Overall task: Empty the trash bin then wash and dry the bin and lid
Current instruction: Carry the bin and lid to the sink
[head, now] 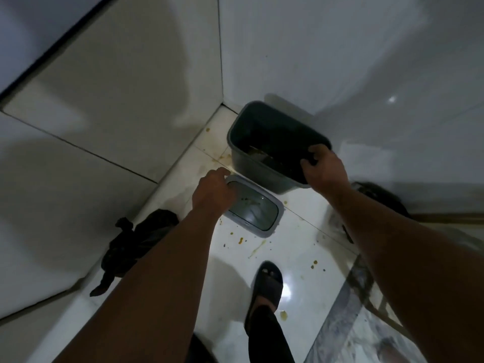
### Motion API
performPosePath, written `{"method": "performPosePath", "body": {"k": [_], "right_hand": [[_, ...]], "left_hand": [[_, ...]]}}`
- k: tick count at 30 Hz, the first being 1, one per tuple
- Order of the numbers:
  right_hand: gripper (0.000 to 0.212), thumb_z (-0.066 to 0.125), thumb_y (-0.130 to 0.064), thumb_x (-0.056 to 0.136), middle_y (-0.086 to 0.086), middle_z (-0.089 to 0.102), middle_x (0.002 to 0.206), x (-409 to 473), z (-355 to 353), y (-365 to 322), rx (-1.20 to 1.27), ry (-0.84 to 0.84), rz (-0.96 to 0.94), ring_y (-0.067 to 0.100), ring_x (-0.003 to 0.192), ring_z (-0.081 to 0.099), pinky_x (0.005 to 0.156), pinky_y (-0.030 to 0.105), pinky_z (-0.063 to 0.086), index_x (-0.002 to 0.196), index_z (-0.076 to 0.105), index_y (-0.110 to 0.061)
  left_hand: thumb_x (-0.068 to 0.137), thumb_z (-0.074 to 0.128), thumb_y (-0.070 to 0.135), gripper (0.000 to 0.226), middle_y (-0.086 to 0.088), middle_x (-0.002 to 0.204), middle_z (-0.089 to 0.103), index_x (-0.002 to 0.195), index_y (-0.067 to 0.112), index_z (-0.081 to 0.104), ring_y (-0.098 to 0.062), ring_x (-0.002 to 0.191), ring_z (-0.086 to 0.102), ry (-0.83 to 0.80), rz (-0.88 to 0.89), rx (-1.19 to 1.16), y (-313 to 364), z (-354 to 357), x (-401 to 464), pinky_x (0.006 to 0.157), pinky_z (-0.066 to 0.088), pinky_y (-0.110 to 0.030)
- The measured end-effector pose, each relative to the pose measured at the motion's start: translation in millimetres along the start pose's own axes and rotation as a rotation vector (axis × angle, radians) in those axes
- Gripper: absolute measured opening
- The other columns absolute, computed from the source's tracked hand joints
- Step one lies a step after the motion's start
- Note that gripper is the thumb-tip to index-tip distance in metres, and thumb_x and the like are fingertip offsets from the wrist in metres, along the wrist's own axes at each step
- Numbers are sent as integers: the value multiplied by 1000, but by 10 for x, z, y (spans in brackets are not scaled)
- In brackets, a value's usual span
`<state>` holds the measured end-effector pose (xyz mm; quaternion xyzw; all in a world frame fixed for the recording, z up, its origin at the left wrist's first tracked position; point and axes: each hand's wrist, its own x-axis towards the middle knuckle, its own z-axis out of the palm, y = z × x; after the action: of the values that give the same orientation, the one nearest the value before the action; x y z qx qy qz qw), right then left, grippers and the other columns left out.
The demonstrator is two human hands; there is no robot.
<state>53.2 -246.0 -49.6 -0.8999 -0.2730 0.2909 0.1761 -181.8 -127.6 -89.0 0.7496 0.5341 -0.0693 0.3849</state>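
Judging by the scene, early to middle of the job. Grey trash bin [264,163] standing open in the far corner of the tiled floor [296,263], hard against the two walls, some brownish residue visible low inside but no bag or bulk rubbish to be made out. Swing lid [255,210] already off, lying on the floor just in front of the bin. Right hand [323,166] curled over the bin's near rim, gripping it. Left hand [213,193] closed on the far left corner of the lid. Crumpled black bag [128,244] lying by the left wall, probably the removed liner. Brown spots and streaks [239,241] scattered across the floor near the lid. Emptying apparently done; washing and drying of both pieces not yet begun, both looking soiled.
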Motion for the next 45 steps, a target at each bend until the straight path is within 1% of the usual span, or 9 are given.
{"method": "performPosePath", "body": {"k": [8,14,19,23,31,40,41,43,45], "right_hand": [[61,58,-33,101,23,41,152,740,-11,446,31,165,80,44,138,44,112,54,40,155,37,-15],[56,48,-14,100,18,54,147,1096,500,802,178,221,197,38,133,54,111,42,42,155,38,-17],[74,40,1,89,14,54,148,1195,820,867,269,317,247,35,136,52,115,38,38,158,31,-25],[70,38,2,92,12,54,149,1288,919,863,320,392,249,32,138,51,117,34,36,156,35,-27],[71,38,3,91,9,58,144,1367,946,848,348,415,218,29,132,56,106,28,39,155,37,-27],[71,38,2,85,7,60,139,1454,931,870,484,418,246,22,122,57,114,35,43,153,43,-23],[68,39,1,85,8,62,134,1463,910,899,581,392,303,25,120,59,111,40,48,150,47,-19],[54,40,2,91,10,65,114,1413,830,932,756,289,400,29,104,66,85,38,62,141,56,-9],[43,44,1,94,12,65,101,1287,768,898,825,165,429,30,88,66,62,35,59,133,60,-5]], "left_hand": [[94,64,30,52,-9,140,59,144,20,52,-31,126,58,-47,-157,50,-304,598,770,98,49,-41],[97,59,28,52,-13,140,57,146,14,48,-31,126,56,-142,-223,99,-946,1304,1378,102,50,-45],[95,65,17,58,-16,148,51,149,9,44,-34,135,49,-179,-298,82,-1460,1697,1787,106,44,-42],[99,64,27,66,-15,156,44,156,11,37,-34,143,43,-199,-310,61,-1859,1850,1993,116,35,-45],[98,65,25,48,-21,133,64,141,8,53,-39,119,62,-156,-342,-100,-2106,2180,1967,102,51,-49],[92,72,16,55,-23,129,61,141,6,50,-44,112,63,-62,-480,-281,-2046,2293,1888,95,57,-56],[93,71,17,52,-22,127,62,140,6,52,-42,109,64,-70,-481,-284,-2026,2242,1843,94,57,-55],[94,70,19,45,-19,119,64,135,7,56,-39,103,66,-80,-497,-289,-1988,2073,1718,90,59,-53],[93,70,20,39,-16,113,66,129,10,60,-38,97,68,-76,-519,-304,-1937,1816,1546,82,63,-51]]}}
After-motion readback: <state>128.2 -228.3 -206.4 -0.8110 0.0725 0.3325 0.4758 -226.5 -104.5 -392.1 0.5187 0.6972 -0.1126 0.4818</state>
